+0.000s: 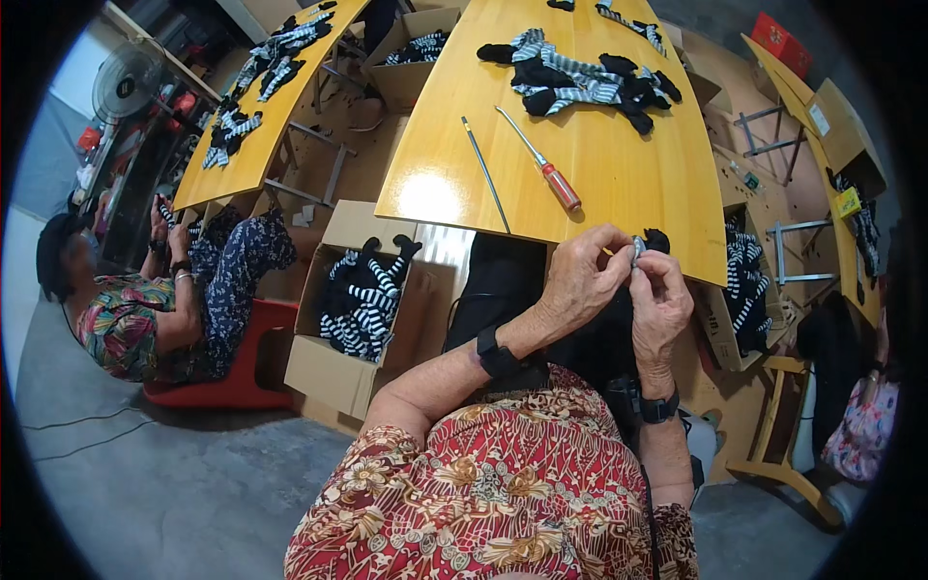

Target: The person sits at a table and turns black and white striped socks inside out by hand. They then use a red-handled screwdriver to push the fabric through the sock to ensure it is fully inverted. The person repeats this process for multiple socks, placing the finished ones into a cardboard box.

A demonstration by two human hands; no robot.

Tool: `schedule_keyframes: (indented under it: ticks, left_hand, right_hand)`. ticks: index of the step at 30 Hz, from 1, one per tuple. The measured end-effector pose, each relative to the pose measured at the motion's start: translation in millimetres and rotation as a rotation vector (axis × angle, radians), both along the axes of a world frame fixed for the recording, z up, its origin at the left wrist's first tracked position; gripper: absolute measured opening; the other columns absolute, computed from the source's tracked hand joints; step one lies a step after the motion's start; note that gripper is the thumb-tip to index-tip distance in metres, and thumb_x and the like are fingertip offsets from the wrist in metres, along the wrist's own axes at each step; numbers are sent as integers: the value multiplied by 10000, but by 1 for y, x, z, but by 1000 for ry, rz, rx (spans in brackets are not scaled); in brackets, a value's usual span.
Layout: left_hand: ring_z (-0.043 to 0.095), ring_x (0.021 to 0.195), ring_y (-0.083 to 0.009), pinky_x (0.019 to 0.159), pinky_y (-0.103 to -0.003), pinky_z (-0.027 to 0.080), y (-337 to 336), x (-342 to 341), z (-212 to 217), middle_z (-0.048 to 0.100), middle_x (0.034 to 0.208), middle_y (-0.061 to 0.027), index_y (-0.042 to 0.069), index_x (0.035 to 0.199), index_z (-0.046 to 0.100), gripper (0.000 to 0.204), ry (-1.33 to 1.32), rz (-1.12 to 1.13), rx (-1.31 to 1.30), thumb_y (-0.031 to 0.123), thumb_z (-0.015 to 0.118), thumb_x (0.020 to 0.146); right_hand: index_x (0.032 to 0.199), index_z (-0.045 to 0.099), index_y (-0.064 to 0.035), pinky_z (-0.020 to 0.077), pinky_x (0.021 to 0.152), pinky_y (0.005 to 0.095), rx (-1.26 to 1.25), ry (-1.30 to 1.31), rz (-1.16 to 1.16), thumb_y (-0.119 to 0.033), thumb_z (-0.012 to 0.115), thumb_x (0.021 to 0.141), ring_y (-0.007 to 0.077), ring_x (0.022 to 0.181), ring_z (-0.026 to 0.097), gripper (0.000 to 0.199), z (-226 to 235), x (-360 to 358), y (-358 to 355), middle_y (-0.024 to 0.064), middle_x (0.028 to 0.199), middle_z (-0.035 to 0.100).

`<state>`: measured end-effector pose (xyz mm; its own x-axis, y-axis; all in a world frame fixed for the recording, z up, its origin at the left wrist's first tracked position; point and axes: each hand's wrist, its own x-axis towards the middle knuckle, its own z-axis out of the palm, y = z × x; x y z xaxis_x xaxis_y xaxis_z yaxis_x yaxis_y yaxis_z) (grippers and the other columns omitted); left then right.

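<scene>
Two bare hands meet at the near edge of a yellow wooden tabletop (648, 184), right of the frame's centre. The left hand (588, 266) has its grip pinching a small pale-grey piece (638, 249) between thumb and finger; the right hand's (663, 295) grip pinches it from the other side. A black bit of knit (657, 240) shows just beyond; whether it joins on, I can't say. To do this well, I'd keep both pinches light and close together, with the piece turned up to the eyes. I count one screwdriver with a translucent red handle (559, 184), one thin dark metal rod (485, 176) left of it, and three open brown cardboard boxes (333, 377) holding black-and-white striped knits (360, 307). The grey-and-black striped pile (580, 82) at the top overlaps too much to count.
</scene>
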<state>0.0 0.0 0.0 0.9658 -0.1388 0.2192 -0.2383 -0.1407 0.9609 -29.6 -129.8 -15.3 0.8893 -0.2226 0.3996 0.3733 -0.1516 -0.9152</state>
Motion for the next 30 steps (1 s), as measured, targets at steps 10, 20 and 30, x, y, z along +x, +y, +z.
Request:
schedule_keyframes:
  ticks: [10, 20, 30]
  left_hand:
    - [625, 682, -95, 613, -243, 505, 3, 0, -11, 652, 750, -57, -30, 910, 620, 141, -19, 60, -143, 103, 655, 876]
    - [647, 709, -167, 629, -276, 511, 7, 8, -16, 598, 793, -86, -12, 886, 596, 87, -196, 89, -186, 29, 659, 842]
    - [663, 703, -231, 617, -306, 510, 10, 11, -31, 628, 775, -131, -4, 890, 608, 97, -240, 102, 146, 29, 659, 814]
  right_hand:
    - [911, 585, 21, 530, 784, 245, 114, 15, 98, 97, 563, 854, 114, 866, 591, 98, -3, 12, 7, 56, 963, 583]
    - [931, 593, 10, 489, 738, 210, 99, 4, 137, 65, 578, 863, 81, 835, 578, 88, -2, 22, 8, 43, 1009, 592]
    - [951, 617, -13, 481, 657, 249, -218, 142, 7, -31, 649, 837, 94, 705, 573, 119, -1, 14, 4, 28, 822, 612]
